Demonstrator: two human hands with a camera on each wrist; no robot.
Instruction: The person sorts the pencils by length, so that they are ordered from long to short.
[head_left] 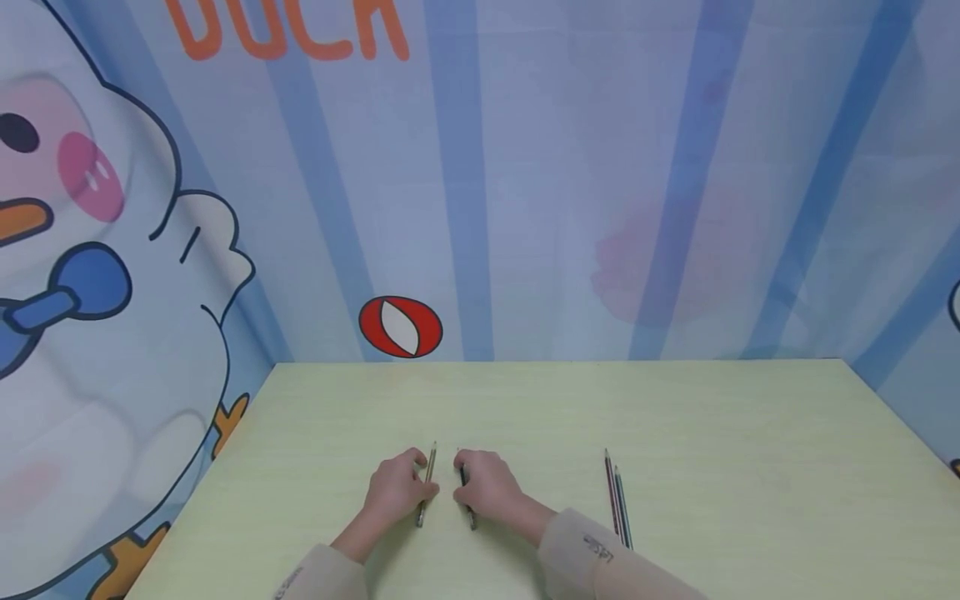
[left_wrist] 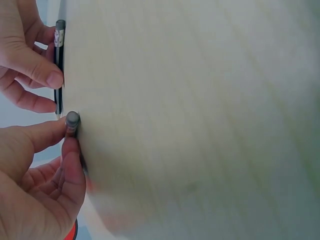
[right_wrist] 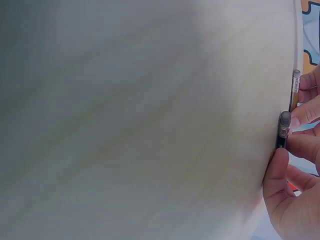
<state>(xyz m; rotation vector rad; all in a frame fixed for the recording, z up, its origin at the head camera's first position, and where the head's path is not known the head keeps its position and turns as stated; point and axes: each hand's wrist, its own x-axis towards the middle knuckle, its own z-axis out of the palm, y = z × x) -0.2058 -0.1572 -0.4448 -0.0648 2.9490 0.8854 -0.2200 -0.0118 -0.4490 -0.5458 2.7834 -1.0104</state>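
- Left hand [head_left: 393, 493] pinches one pencil [head_left: 426, 485]; right hand [head_left: 487, 487] pinches a second, dark pencil [head_left: 467, 498], on a pale desk [head_left: 675, 417].
- Both held pencils lie flat between the hands, long axes pointing away from the person, nearly parallel.
- Two spare pencils [head_left: 618, 498] lie side by side right of the right hand, four pencils in all.
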